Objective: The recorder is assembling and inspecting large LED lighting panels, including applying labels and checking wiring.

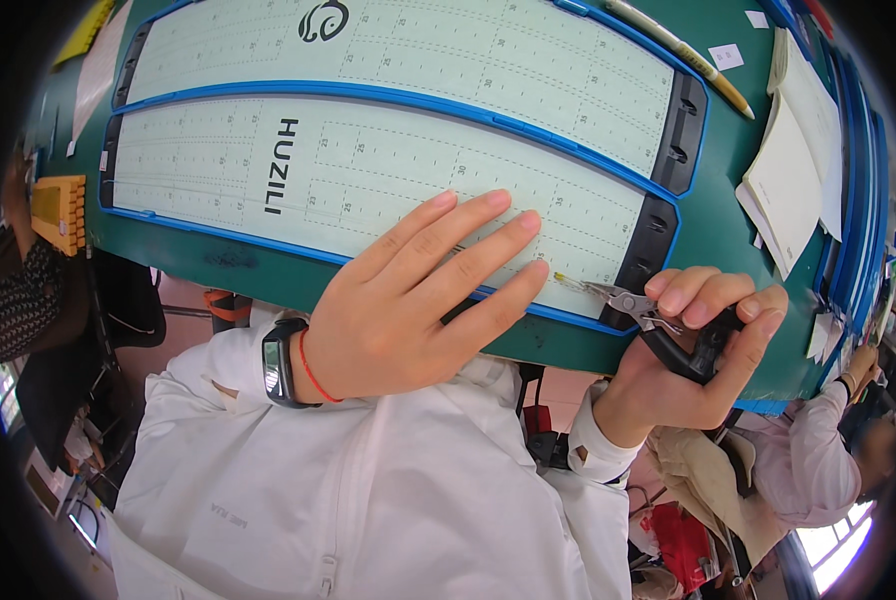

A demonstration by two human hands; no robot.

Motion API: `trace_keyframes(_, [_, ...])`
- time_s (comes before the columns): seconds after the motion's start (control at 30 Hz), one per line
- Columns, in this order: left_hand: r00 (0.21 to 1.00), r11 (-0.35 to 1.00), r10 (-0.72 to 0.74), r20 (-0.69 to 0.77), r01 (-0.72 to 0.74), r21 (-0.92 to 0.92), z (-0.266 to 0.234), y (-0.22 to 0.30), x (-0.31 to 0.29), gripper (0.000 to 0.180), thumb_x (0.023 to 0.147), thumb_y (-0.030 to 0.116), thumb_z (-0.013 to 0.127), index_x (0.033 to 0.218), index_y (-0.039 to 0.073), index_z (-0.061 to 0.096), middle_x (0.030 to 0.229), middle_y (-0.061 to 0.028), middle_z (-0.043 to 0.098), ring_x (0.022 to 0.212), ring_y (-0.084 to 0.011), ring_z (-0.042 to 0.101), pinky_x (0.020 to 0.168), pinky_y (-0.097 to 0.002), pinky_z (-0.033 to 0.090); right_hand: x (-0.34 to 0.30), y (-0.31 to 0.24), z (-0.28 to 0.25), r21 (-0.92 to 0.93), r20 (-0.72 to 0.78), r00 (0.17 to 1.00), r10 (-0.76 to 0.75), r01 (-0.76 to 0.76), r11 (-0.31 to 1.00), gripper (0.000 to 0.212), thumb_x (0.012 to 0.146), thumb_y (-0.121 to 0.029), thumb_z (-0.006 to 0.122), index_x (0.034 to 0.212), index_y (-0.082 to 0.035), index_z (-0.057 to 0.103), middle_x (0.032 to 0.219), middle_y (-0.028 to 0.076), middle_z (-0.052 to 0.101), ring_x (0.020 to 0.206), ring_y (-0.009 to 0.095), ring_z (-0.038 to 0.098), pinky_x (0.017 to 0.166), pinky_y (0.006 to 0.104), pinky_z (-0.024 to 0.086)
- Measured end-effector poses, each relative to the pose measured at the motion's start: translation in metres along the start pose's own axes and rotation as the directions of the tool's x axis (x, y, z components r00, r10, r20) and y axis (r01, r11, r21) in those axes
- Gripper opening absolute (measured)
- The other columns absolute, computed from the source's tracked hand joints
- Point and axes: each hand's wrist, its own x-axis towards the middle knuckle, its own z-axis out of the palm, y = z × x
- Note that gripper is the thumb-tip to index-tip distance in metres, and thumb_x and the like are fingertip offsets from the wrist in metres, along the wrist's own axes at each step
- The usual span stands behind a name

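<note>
My left hand (413, 300) lies flat with its fingers spread on the near pale green ruled board (368, 170), which has a blue frame and black end caps. A black watch and a thin red band sit on that wrist. My right hand (703, 350) grips small pliers (658, 325) with black handles. Their metal tips meet a tiny yellow piece (560, 277) at the board's near right edge, just past my left fingertips.
A second, similar board (488, 50) lies beyond the first on the dark green table (723, 225). A stack of white papers (793, 170) and a yellow pen (693, 60) lie at the right. Other people sit at the lower right (818, 450) and the far left (28, 290).
</note>
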Motion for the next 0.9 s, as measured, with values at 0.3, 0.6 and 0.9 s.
trace_keyframes(0.3, [1.0,1.0,-0.02,0.007,0.02,-0.001,0.001,0.003,-0.002,0.038,0.073,0.021,0.065,0.11,0.012,0.066,0.119,-0.0107,0.06,0.113,-0.029,0.056,0.098,-0.0445,0.041,-0.004,-0.002,0.001,0.133,0.003,1.0,-0.025,0.025,0.991,0.022,0.098,-0.027,0.028,0.09,-0.009,0.037,0.066,0.008,0.044,0.055,0.021,0.051,0.055,0.0353,0.047])
trace_keyframes(0.6, [0.977,0.977,0.202,-0.072,-0.195,0.088,0.008,0.002,-0.012,0.031,0.089,0.035,0.055,0.105,0.01,0.062,0.108,-0.008,0.066,0.103,-0.022,0.061,0.099,-0.0482,0.04,-0.005,0.0,-0.003,0.104,0.042,0.998,-0.038,0.034,0.994,0.021,0.099,-0.025,0.026,0.09,-0.008,0.034,0.065,0.011,0.045,0.052,0.023,0.052,0.052,0.0373,0.049])
trace_keyframes(0.9, [0.974,0.973,0.217,-0.064,-0.21,0.092,0.007,0.001,-0.012,0.031,0.09,0.032,0.053,0.107,0.007,0.061,0.107,-0.0089,0.066,0.102,-0.0222,0.062,0.098,-0.0453,0.042,-0.005,0.001,-0.005,0.136,0.04,0.998,-0.056,0.05,0.989,0.02,0.099,-0.024,0.025,0.091,-0.008,0.034,0.067,0.011,0.046,0.053,0.023,0.052,0.053,0.0374,0.049])
